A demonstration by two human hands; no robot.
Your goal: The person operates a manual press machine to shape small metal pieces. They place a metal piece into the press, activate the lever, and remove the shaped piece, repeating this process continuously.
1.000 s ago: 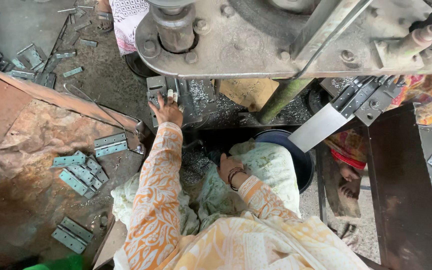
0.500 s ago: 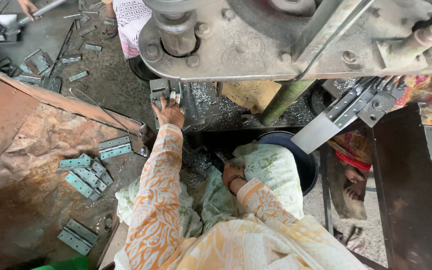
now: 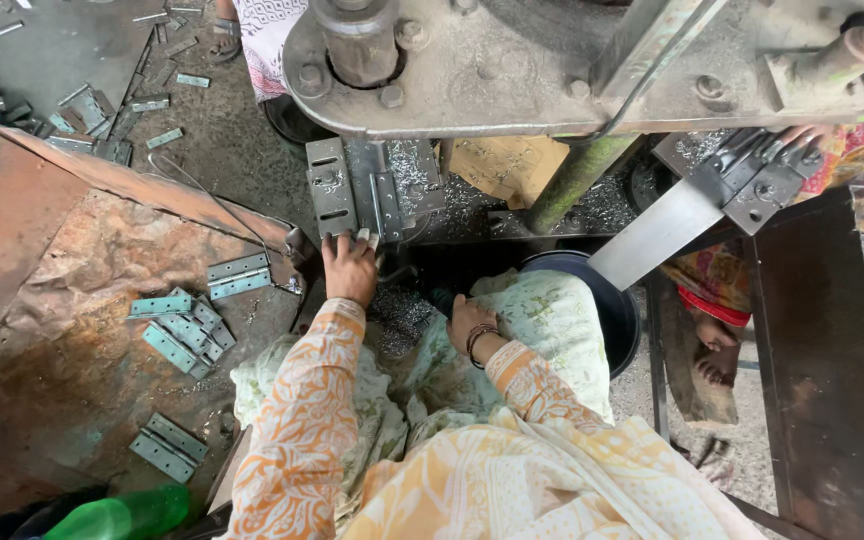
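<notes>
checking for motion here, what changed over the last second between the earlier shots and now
Little changed. The left hand stayed with its fingertips on the metal plate under the press; the right hand stayed low by the dark basin. The hinge pieces lie as before.

My left hand [image 3: 350,268] reaches forward, fingertips touching the near edge of the hinge plate [image 3: 330,186] lying on the press bed [image 3: 422,200], under the machine head [image 3: 512,70]. My right hand [image 3: 469,322] sits nearer me, right of the left, above my lap. Round tub [image 3: 620,310] right of that hand. Loose hinges [image 3: 187,325] lie on the sheet [image 3: 62,330] to my left. Bottle [image 3: 122,515] at near left.
</notes>
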